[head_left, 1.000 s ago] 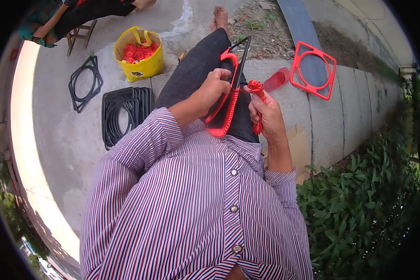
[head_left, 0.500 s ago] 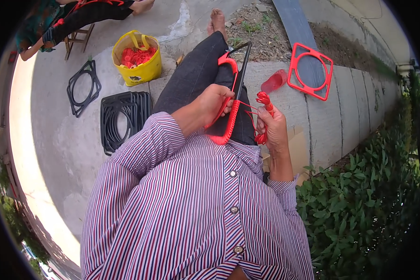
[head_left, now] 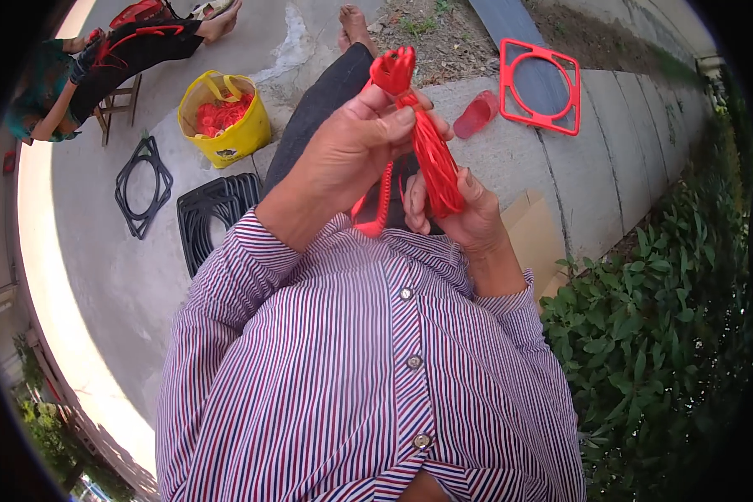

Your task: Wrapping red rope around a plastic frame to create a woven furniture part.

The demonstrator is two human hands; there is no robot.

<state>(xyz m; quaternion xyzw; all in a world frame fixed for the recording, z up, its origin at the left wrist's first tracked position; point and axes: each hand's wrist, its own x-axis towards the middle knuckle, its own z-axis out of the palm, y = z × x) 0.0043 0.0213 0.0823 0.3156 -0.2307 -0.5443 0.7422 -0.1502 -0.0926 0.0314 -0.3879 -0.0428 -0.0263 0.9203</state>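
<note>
Red cord bundle [head_left: 431,155] gripped by raised left hand [head_left: 351,146] and right hand [head_left: 464,213].

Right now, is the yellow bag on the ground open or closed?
Open. The yellow bag stands upright with its mouth wide and handles apart, and red pieces show inside.

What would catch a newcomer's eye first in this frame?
The bright red plastic strands, gripped in the left hand and right hand at centre. Next, the yellow bag of red pieces on the concrete, upper left, and the red square frame lying upper right on the ledge.
</note>
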